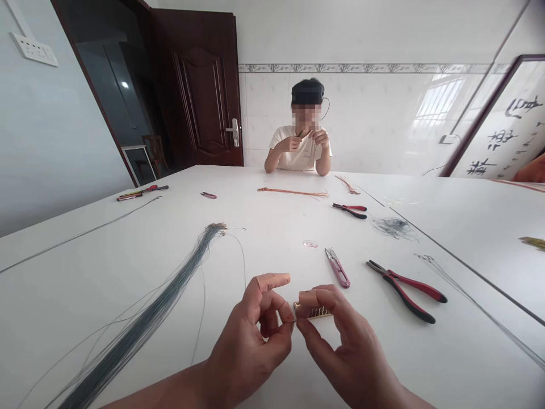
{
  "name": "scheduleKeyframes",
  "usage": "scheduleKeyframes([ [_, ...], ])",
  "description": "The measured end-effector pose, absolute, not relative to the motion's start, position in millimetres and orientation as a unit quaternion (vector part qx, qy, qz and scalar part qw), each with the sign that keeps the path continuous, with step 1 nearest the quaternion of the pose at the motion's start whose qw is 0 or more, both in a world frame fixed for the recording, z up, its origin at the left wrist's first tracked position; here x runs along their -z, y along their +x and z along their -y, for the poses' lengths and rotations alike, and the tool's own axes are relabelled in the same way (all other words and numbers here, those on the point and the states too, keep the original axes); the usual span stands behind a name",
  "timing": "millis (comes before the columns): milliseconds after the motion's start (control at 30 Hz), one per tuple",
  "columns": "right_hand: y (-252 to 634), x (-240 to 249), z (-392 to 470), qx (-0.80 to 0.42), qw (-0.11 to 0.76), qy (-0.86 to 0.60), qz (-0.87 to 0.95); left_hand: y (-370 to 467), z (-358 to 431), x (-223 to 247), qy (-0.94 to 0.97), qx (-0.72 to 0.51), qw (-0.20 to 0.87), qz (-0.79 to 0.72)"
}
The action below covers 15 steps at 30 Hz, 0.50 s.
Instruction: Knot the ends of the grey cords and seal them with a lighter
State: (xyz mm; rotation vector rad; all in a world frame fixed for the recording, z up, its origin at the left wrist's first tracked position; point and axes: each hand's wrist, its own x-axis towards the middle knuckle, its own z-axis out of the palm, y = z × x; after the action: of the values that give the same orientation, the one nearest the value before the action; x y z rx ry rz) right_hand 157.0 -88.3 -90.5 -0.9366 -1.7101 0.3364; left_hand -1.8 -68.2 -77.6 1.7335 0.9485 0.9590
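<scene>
My left hand (255, 329) is closed in a pinch, index finger stretched forward, thumb and a taped finger meeting on something too small to make out. Close beside it, my right hand (340, 324) holds a small gold-edged rectangular piece (319, 312) with dark and pale rows between thumb and index finger. Part of that piece is hidden behind the fingers. Beyond my right hand lie purple thread snips (338, 268) and red-and-black pliers (404, 289). A long bundle of grey-blue wires (162, 301) stretches along the table to the left of my left hand.
Across the white table (272, 244) sits a person (302, 147), both hands raised. Orange wires (293, 192), smaller pliers (349, 211), a wire tangle (395, 227), other snips (208, 195) and a small clear packet (310, 244) lie about. A door (200, 85) stands open behind.
</scene>
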Motion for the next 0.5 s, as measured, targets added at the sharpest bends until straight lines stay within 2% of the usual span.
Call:
scheduleKeyframes([
  [233,157.8,89.7,87.8,-0.094,0.529,-0.385,0.750,-0.7,68.7,70.6,0.663,-0.375,0.493,-0.419],
  [500,156.7,95.3,90.6,-0.161,0.507,-0.440,0.724,-1.3,71.1,68.9,0.644,-0.373,0.518,-0.422],
])
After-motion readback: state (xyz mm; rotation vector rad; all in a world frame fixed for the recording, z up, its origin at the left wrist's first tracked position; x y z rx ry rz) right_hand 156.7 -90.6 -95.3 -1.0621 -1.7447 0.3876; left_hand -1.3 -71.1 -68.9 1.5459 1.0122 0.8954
